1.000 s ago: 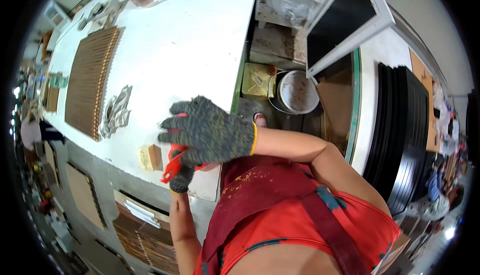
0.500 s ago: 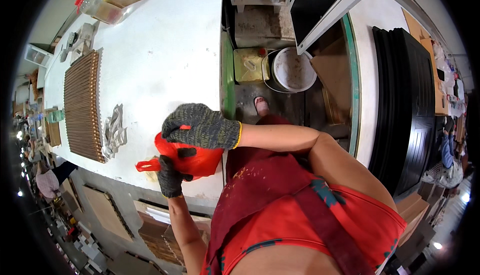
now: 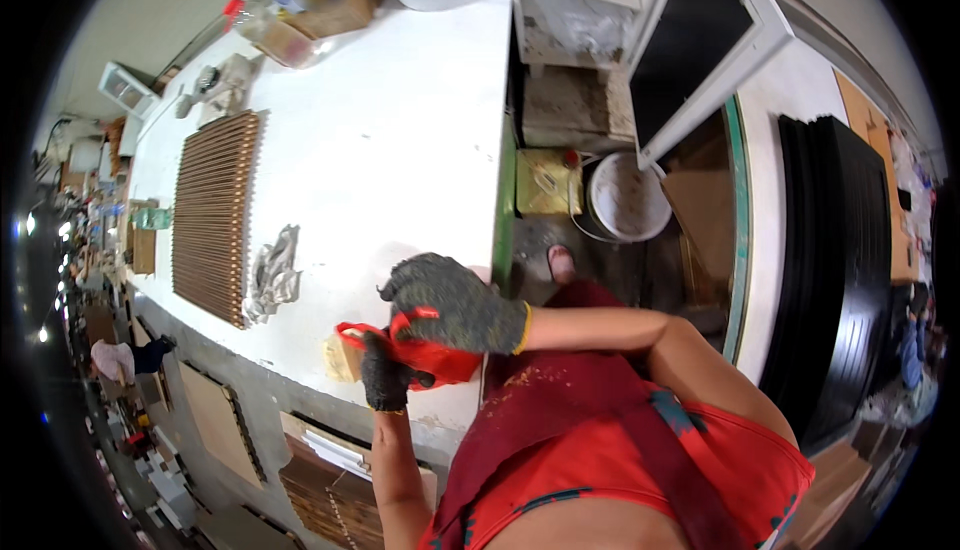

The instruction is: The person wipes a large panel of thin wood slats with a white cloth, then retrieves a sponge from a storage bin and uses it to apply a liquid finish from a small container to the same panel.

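A crumpled red plastic bag (image 3: 445,362) lies against the table edge close to my body. My left hand (image 3: 383,374), in a dark knitted glove, is closed on the bag's left part, where a red loop stands out. Over the bag's far side, my right hand (image 3: 440,302) in a grey-black knitted glove with a yellow cuff grips a piece of the red plastic. What the bag contains cannot be seen. A pale yellowish block-like thing (image 3: 342,358) sits on the table just left of my left hand.
On the white table (image 3: 400,130) lie a row of thin brown strips (image 3: 213,215), a crumpled whitish cloth (image 3: 274,275) and a red-capped bottle (image 3: 275,38). Right of the table stand a yellow jerrycan (image 3: 548,182) and a white bucket (image 3: 628,198). Black panels (image 3: 825,270) lean further right.
The whole view has shifted, with the scene now lower and further right. The red loop has come closer to my right hand, and less of the bag shows between my hands.
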{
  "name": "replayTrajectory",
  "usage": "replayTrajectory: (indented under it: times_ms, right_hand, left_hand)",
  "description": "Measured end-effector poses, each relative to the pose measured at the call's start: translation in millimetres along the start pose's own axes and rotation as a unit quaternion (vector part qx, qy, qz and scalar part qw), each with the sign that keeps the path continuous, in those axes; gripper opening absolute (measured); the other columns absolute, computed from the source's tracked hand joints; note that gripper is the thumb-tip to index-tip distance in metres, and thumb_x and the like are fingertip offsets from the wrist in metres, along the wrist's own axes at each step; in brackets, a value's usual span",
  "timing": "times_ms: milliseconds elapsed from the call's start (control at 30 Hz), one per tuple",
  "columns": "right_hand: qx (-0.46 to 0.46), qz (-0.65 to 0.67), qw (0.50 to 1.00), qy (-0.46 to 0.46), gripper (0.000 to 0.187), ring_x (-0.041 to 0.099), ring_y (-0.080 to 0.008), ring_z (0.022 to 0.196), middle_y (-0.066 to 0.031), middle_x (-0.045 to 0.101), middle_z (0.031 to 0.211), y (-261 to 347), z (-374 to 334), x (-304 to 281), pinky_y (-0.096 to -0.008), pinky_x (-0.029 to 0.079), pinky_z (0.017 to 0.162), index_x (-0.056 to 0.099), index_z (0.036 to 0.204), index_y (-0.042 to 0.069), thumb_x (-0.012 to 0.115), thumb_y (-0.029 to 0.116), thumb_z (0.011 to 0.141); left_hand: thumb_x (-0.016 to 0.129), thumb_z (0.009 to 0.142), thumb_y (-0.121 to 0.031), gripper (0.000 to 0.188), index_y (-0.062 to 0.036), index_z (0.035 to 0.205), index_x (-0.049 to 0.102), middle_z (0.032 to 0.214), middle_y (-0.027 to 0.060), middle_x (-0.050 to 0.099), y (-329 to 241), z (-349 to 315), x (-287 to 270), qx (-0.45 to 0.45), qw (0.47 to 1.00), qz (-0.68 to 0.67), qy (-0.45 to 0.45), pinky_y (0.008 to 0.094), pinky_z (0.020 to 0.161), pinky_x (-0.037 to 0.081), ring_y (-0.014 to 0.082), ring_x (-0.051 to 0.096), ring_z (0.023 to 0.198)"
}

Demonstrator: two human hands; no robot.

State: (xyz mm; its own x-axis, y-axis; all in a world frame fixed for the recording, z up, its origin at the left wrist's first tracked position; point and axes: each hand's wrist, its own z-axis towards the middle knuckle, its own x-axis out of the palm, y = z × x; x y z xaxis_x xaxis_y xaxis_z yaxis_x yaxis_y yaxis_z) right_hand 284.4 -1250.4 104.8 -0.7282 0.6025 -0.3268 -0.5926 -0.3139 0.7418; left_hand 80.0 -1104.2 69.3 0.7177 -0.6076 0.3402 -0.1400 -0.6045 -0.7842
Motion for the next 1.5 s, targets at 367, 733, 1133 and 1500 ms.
replayTrajectory:
  times_ms: [367, 733, 1133, 1500]
  right_hand:
    - [-0.089, 0.135, 0.979, 0.123, 0.044, 0.057, -0.0324, 0.106, -0.0146, 0.057, 0.119, 36, 19, -21, -0.0440, 0.047, 0.089, 0.059, 0.120, 0.006, 0.070, 0.020, 0.080]
    - [0.087, 0.024, 0.992, 0.089, 0.041, 0.060, -0.0198, 0.112, -0.0127, 0.057, 0.130, 6, -8, 8, -0.0330, 0.048, 0.093, 0.048, 0.137, 0.003, 0.050, 0.013, 0.097]
    - [0.408, 0.494, 0.768, 0.012, 0.034, 0.059, -0.0095, 0.092, -0.0027, 0.066, 0.104, 3, -4, -3, -0.0253, 0.048, 0.082, 0.063, 0.119, 0.002, 0.066, 0.022, 0.092]
    - [0.428, 0.499, 0.738, -0.153, 0.023, 0.062, -0.0148, 0.093, -0.0059, 0.068, 0.101, -48, -19, 4, -0.0289, 0.050, 0.086, 0.065, 0.109, 0.001, 0.067, 0.009, 0.088]
  left_hand:
    - [0.068, 0.079, -0.002, 0.017, -0.0024, 0.095, 0.069, 0.095, 0.0060, 0.069, -37, -21, 59, 0.175, 0.938, 0.262, 0.145, 0.0324, 0.079, 0.051, 0.0174, 0.064, 0.087]
    - [0.066, 0.074, 0.010, 0.017, -0.0017, 0.086, 0.064, 0.099, 0.0126, 0.066, -27, -4, 68, 0.447, 0.822, 0.352, 0.006, 0.0397, 0.090, 0.049, 0.0266, 0.064, 0.096]
    - [0.071, 0.072, 0.006, 0.020, -0.0035, 0.089, 0.070, 0.126, 0.0181, 0.060, -28, -4, 93, 0.475, 0.812, 0.332, 0.069, 0.0404, 0.100, 0.044, 0.0320, 0.058, 0.118]
    - [0.063, 0.090, -0.033, 0.032, -0.0026, 0.083, 0.070, 0.126, 0.0173, 0.059, -21, -13, 63, 0.404, 0.884, 0.230, 0.044, 0.0451, 0.104, 0.039, 0.0327, 0.047, 0.128]
